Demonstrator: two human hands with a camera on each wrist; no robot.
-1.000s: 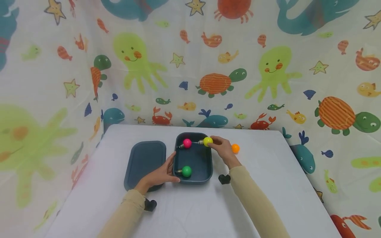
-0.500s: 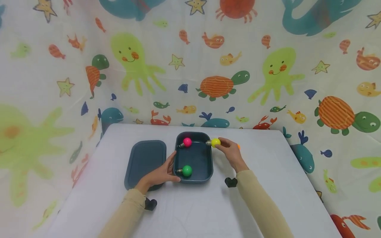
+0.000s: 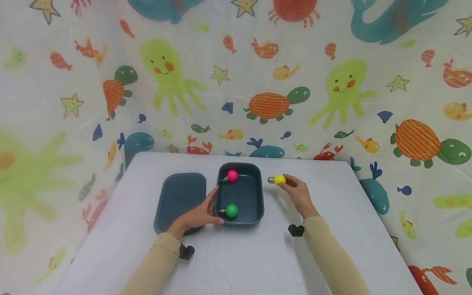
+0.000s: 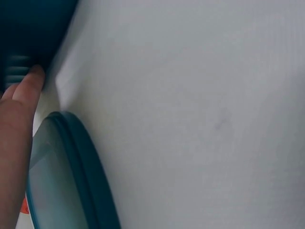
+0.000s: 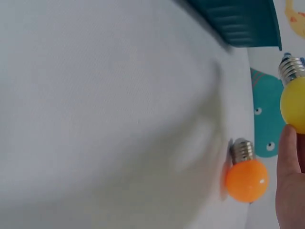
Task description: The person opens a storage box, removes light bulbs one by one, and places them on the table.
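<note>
My right hand (image 3: 299, 194) pinches the round yellow light bulb (image 3: 280, 180) by its globe, its metal screw base facing left. The bulb is held just right of the dark blue box (image 3: 250, 221), above the white table. Inside the box lie a pink bulb (image 3: 232, 176) at the back left and a green bulb (image 3: 231, 211) at the front left. My left hand (image 3: 197, 215) rests against the box's left wall, fingers stretched along it and thumb at the front corner. An orange bulb (image 5: 247, 180) lies on the table in the right wrist view; my right hand hides it in the head view.
A dark blue lid (image 3: 182, 192) lies flat to the left of the box, partly under my left forearm and hand. The white-covered table (image 3: 236, 262) ends in front of a curtain (image 3: 221, 82) printed with sea animals.
My right hand has carried the yellow bulb from over the box's back right corner out to the right, past the rim. The left hand stays against the box.
</note>
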